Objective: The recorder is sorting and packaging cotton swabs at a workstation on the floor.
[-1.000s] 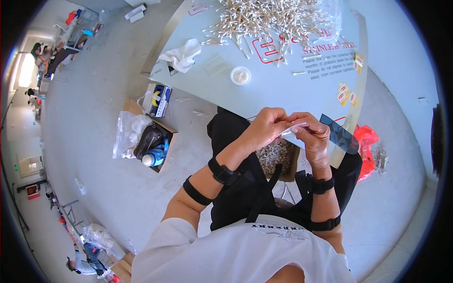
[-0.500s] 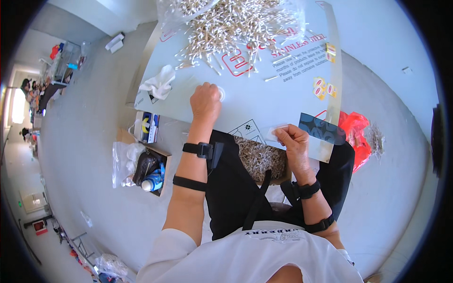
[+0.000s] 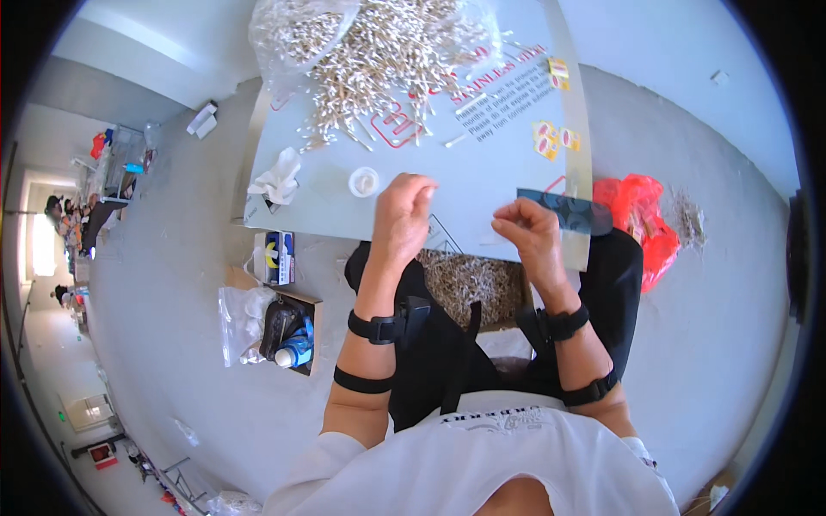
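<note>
My left hand (image 3: 403, 218) is raised over the table's near edge, fingers curled and thumb pressed to them; anything in the pinch is too small to make out. Facing it, my right hand (image 3: 533, 234) is also closed in a pinch, and what it holds cannot be seen clearly. A gap separates the two hands. Left of my left hand, a small round white tub (image 3: 364, 181) rests on the table (image 3: 456, 172). A large heap of cotton swabs (image 3: 379, 69) spills from a clear plastic bag (image 3: 297, 39) at the far side.
A crumpled tissue (image 3: 277, 178) lies at the table's left, yellow stickers (image 3: 545, 141) and a dark patterned sheet (image 3: 564, 209) at its right. Below the edge stands a box of swabs (image 3: 475, 291). On the floor are a red bag (image 3: 641, 228) and a carton of belongings (image 3: 297, 344).
My left hand has left the white tub and moved right, toward my right hand. My right hand has risen slightly; the clear piece seen in its fingers is no longer distinct. The view has shifted.
</note>
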{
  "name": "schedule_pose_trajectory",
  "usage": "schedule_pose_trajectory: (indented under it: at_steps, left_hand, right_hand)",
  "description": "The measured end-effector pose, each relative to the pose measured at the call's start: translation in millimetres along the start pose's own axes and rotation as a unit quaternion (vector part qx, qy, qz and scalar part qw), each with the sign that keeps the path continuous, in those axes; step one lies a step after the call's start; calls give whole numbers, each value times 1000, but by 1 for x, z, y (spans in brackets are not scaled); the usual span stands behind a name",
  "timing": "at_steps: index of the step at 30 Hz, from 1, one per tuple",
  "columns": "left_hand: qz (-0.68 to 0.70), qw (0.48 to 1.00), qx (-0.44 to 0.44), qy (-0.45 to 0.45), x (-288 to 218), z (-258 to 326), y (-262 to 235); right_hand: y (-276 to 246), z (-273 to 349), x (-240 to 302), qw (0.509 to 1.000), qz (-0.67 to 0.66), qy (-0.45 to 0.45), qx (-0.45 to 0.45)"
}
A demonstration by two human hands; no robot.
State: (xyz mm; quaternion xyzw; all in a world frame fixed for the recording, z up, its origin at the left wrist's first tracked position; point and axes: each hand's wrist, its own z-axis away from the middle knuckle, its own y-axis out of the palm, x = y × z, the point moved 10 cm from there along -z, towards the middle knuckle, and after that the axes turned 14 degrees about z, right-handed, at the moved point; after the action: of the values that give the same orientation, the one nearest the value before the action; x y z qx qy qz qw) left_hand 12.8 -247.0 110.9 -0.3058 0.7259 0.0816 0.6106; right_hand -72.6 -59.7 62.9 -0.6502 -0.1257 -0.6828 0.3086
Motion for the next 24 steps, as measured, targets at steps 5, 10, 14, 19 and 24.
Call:
schedule_pose_trajectory:
  at_steps: [5,10,14,19,24]
  left_hand:
    - [44,995,88,-20,-44,9,67]
    - [17,989,136,-48,-41,17,103]
    - [51,990,101,-82,-38,20,112]
    - [47,995,79,-43,-40,24,127]
    - [33,990,80,-111,-22,38,164]
  right_hand:
    - [-14,0,2,999,-34,-13,4]
    - [-32,5,1,998,-44,-42,20]
    - [-49,12,-3,998,-29,-47,27]
    - [-95,28,5,978,120,-100,-142]
    - [-96,46,-27,994,-26,-6,-106]
